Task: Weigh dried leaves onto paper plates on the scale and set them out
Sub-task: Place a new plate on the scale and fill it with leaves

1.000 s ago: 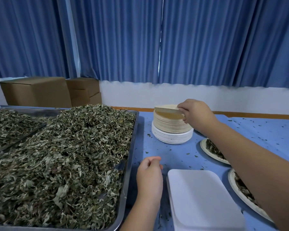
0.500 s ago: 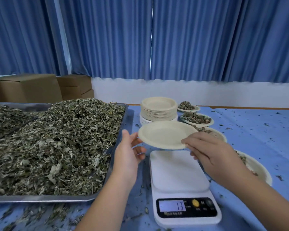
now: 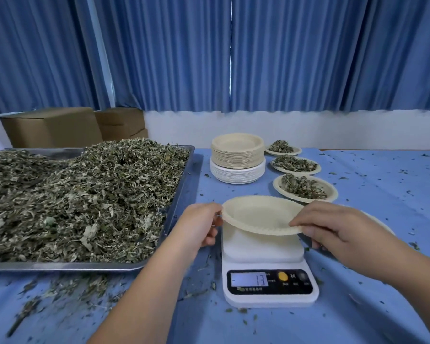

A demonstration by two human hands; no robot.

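Dried leaves (image 3: 80, 194) heaped in tray (image 3: 60, 266) at left. L hand (image 3: 197, 225) pinches one rim of the empty paper plate (image 3: 260, 213), held level just over the scale (image 3: 268, 284). R hand (image 3: 333, 229) pinches the opp. rim, fingers curled under. Step looks like seating the plate. Next prob. needs lowering it centred, then checking the readout before adding leaves.

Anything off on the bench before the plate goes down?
Two things. Leaf crumbs are spilled over the blue tablecloth, thickest in front of the tray and around the scale. The display shows 13 though the empty plate, held by left hand and right hand, seems not yet down on it.
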